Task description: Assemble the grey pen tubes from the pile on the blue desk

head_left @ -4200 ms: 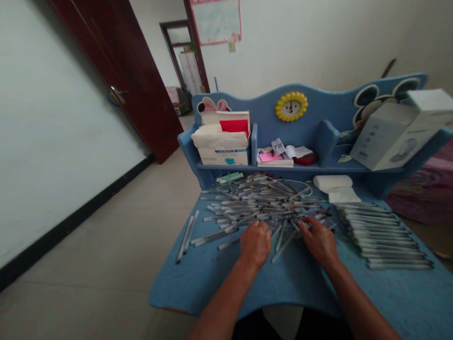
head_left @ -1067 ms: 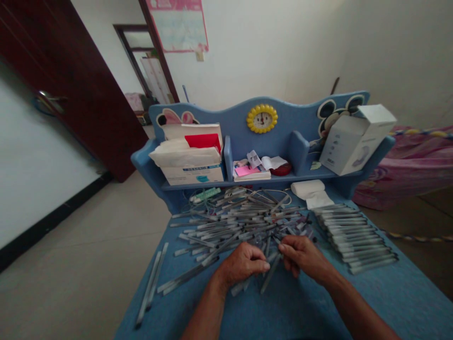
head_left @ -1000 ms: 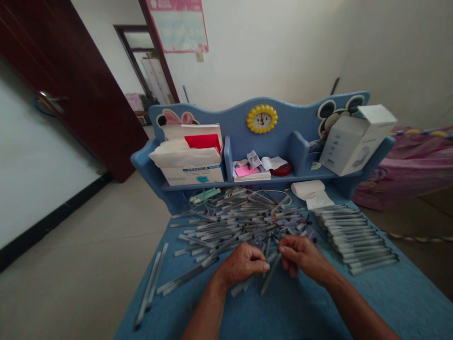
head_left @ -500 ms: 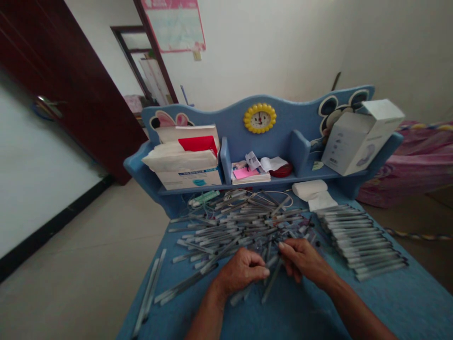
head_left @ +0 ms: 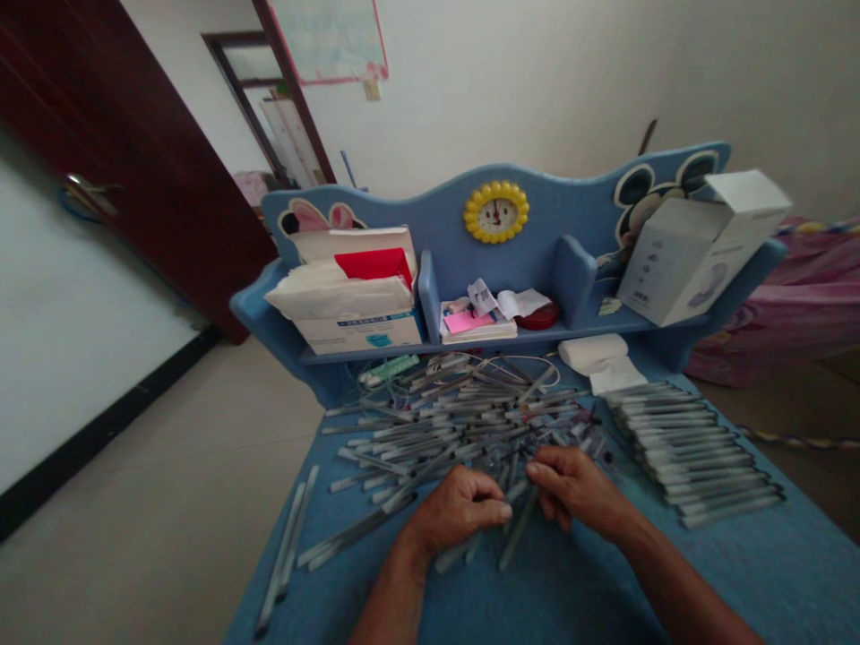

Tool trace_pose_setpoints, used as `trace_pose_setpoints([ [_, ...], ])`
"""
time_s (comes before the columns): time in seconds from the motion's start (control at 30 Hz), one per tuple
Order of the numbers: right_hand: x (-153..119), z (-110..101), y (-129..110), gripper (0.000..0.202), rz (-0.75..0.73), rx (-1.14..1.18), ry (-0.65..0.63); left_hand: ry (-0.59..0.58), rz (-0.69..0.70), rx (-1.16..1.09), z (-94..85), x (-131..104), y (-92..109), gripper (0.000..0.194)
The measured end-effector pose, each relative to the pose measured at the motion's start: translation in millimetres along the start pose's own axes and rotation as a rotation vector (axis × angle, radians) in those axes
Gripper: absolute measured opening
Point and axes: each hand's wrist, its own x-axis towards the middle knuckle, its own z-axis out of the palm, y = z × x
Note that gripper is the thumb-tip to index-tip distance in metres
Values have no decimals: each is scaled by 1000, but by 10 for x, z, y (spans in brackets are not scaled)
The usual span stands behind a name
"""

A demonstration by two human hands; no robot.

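both hands (head_left: 459, 513) curl over the loose pens (head_left: 430, 436).

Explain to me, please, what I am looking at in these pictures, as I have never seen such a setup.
There is no machine: a person works with bare hands, and every picture comes from one camera worn on their head, looking forward and down. On the blue desk lies a loose heap of pen-like tubes, with a neat row of similar tubes to the right and a roll of white paper behind that row. The left hand and right hand are at the heap's near edge, fingers curled; exactly what each holds is too small to tell.
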Motion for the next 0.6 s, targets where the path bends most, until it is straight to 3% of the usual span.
trace_pose_setpoints([
  [0.1,12,6,20,34,-23,81,-37,-6,15,0,-4,-2,-2,18],
  [0.3,30,7,39,41,-4,-8,-3,1,7,6,-16,-12,12,18],
  [0.6,12,-19,27,30,-56,282,-130,-2,-17,7,-14,-14,4,21],
])
